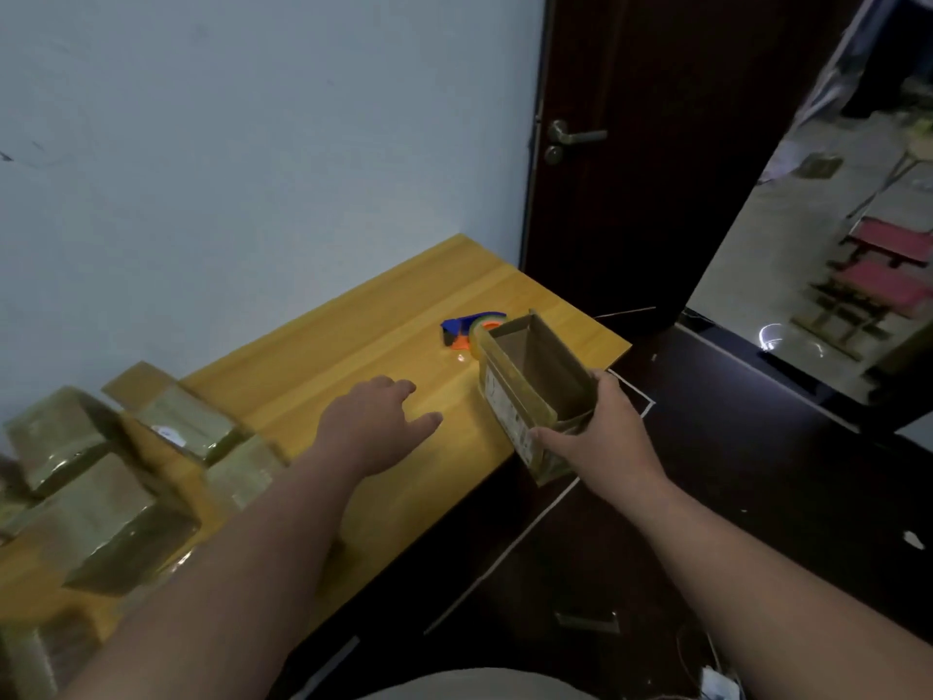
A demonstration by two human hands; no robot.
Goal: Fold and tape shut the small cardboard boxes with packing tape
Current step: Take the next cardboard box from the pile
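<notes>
**Open box held over table edge, other hand free**

Nearest the lens: two bare forearms reaching forward from the bottom edge, with a strip of pale clothing low between them.

Right hand [601,437]: gripping the near end of an open cardboard box [530,391], thumb on the labelled side wall, fingers wrapped round the far wall. Box tilted, open top up and showing a bare brown inside, taped glossy on the outer faces, held above the right edge of the table and partly past it.

Left hand [376,424]: palm down, fingers loosely spread and holding nothing, low over the wooden table [323,356]; whether touching the surface, cannot tell. Well apart from the box, to its left.

Just beyond the box, on the table: a tape dispenser [467,330], blue and orange, with a roll of clear tape, partly hidden behind the far corner of the box.

Further left, blurred: a cluster of taped boxes [106,497] stacked on the near left part of the table against the pale wall [252,144].

Behind the table on the right: a dark door [631,169] with a metal handle, and an open doorway showing a bright floor beyond.
</notes>
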